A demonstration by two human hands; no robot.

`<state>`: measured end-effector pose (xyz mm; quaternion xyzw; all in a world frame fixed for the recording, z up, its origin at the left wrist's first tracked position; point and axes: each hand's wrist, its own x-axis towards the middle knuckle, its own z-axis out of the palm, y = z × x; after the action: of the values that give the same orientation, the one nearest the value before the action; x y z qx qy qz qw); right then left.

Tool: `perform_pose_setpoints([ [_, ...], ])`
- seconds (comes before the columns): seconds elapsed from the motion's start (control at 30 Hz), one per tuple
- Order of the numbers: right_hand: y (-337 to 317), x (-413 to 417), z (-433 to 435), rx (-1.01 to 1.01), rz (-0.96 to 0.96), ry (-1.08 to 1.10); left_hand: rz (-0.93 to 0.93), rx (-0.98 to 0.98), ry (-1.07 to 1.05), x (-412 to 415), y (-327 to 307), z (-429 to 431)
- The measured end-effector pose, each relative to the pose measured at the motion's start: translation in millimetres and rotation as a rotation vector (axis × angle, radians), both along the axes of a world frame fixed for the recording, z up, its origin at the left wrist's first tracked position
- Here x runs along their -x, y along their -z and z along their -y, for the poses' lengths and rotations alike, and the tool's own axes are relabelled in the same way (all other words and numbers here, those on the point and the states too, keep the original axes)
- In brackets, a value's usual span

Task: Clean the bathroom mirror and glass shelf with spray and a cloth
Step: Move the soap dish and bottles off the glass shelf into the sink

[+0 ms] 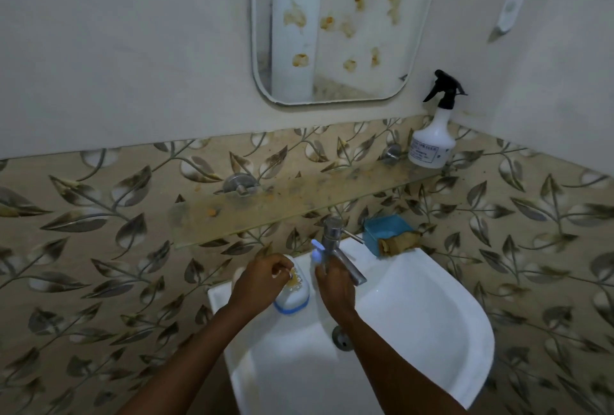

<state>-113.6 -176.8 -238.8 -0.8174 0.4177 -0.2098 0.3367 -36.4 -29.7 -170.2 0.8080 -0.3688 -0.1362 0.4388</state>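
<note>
Sink: a white sink (465, 331) occupied 5 o'clock of the view, its drain (342, 340) in the bowl.
Tap: a metal tap (335, 242) stood at the sink's 12 o'clock edge, directly below the shelf.
Blue dish: a blue dish (382, 232) sat at 2 o'clock of the tap, with a brown wad (398, 243) touching it; cloth or sponge could not be told.
Wall: leaf-pattern tiles (99, 248) ran behind the sink; a white hook (510, 12) was fixed at 1 o'clock of the view.
Left hand: the left hand (262, 278) had its grip curled over a white soap case (294, 295) with a blue band, at 9 o'clock of the tap.
Right hand: the right hand (332, 285) had its grip curled round a small bottle (316, 250) with a blue top, pressed against the tap spout.
Obstruction: both forearms crossed the sink; nothing covered the mirror or the shelf.
Mirror: the mirror (349, 49) hung at 12 o'clock, rounded at the corners and blotched brown.
Glass shelf: the glass shelf (299, 202) ran between mirror and tap, smeared with yellow-brown grime.
Spray bottle: the spray bottle (432, 139), white with a black trigger, stood upright on the shelf's 3 o'clock end, untouched.
Count: one mirror, one shelf, one spray bottle, two metal brackets (238, 183), about a dozen blotches.
</note>
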Motion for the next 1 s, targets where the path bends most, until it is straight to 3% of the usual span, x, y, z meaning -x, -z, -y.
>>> perform_pose_setpoints([
  [0.13, -1.0, -11.5, -8.1, -0.071, -0.044, -0.022, 0.008, 0.009, -0.021, -1.5, 5.0, -4.4],
  [0.3, 2.2, -23.9, -5.7, 0.145, -0.337, -0.093, 0.005, 0.040, -0.066, -8.9, 1.5, -15.8],
  [0.57, 2.3, -38.0, -1.6, 0.223, -0.439, -0.166, -0.030, -0.027, -0.095, -13.9, 8.6, -27.3],
  [0.77, -1.7, -45.0, 9.1, 0.323, -0.506, -0.268, -0.036, -0.367, 0.128, 9.3, 44.2, -15.1],
  [0.9, -5.3, -49.7, 12.5, 0.386, -0.580, -0.352, 0.209, -0.588, 0.189, 29.4, 61.4, -4.8],
  [1.0, -8.4, -53.3, 14.7, 0.402, -0.655, -0.408, 0.353, -0.647, 0.187, 37.1, 68.5, -0.6],
])
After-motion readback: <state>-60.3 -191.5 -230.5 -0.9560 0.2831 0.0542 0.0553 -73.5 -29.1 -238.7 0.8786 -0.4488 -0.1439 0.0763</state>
